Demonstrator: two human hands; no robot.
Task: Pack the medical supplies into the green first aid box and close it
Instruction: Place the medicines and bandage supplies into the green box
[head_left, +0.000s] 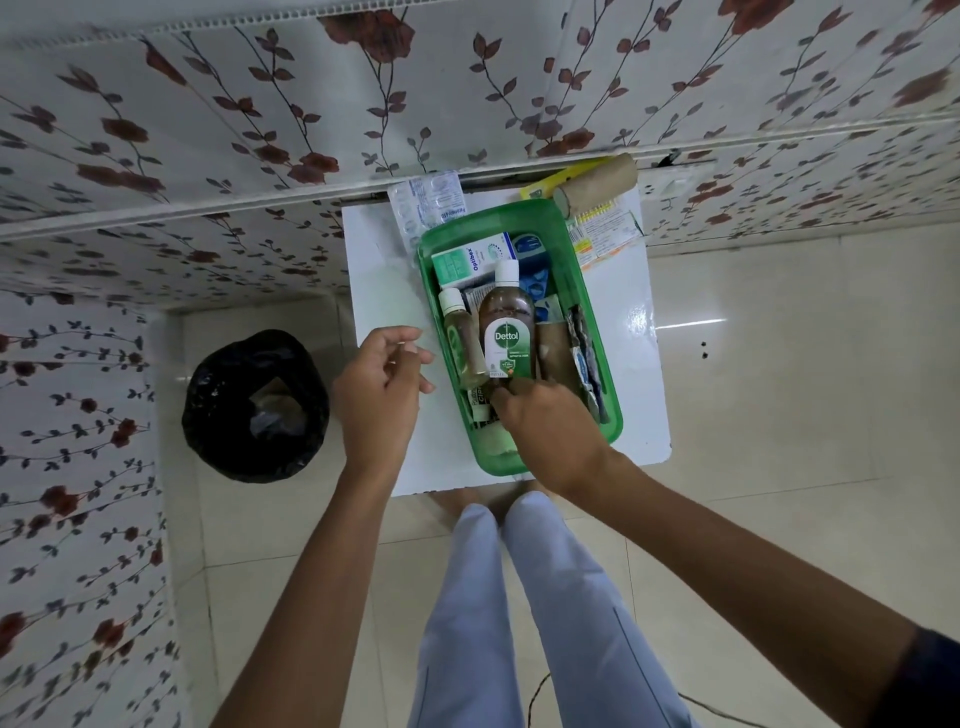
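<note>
Two bare forearms rise from the lower corners of the frame toward a white table (382, 270) at centre. Left of it, on the tiled floor, stands a bin lined in black plastic (255, 405).

On the table sits the green first aid box (605, 374), lid off, running from upper centre down to the middle of the frame. The left hand (382, 387) hovers just beside the box's left wall, fingers loosely curled and holding nothing. The right hand (540, 431) reaches into the box's near end, knuckles up, its fingertips at the base of the Dettol bottle (506, 332) (whether they actually pinch it I cannot tell).

The bottle lies flat in the box, cap toward the top of the frame, with a smaller bottle of pale liquid (460, 343) touching its left side. Above them rests an Optibex carton (470, 259).

Outside the box, at its upper edge, lie a blister strip (423, 202) and a brown bandage roll (597, 184).
</note>
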